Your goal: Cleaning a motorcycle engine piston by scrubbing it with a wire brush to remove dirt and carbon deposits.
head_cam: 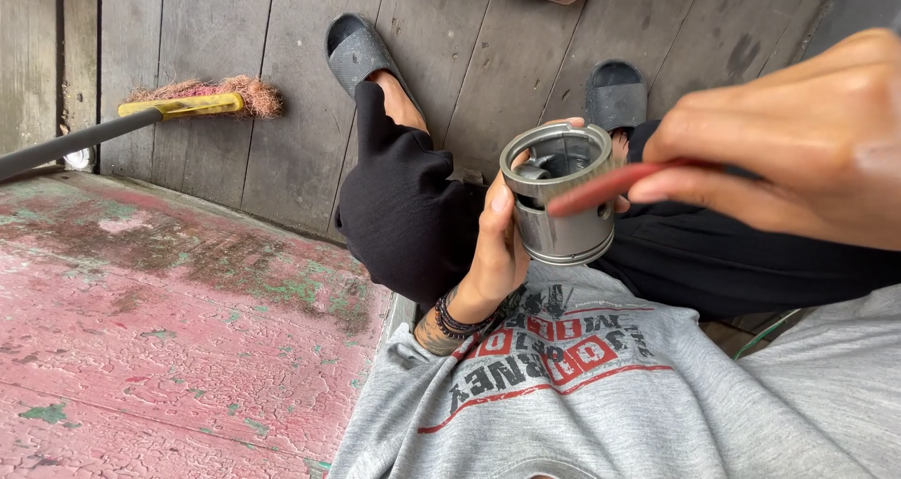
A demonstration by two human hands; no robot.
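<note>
Seated person, legs over a plank floor point(282, 85). Left hand point(497, 254) grasps a metal piston point(560, 197), open end up, fingers wrapped round its skirt, held above the lap. Right hand point(807, 141) pinches a red-handled tool point(605, 188), its tip against the piston wall. Broom point(188, 104) lies well apart, left.

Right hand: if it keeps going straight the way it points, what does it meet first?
Probably the metal piston. The right hand points left with a red tool, whose tip already lies at the piston's side. The left hand holds the piston beyond; depth unclear.
</note>
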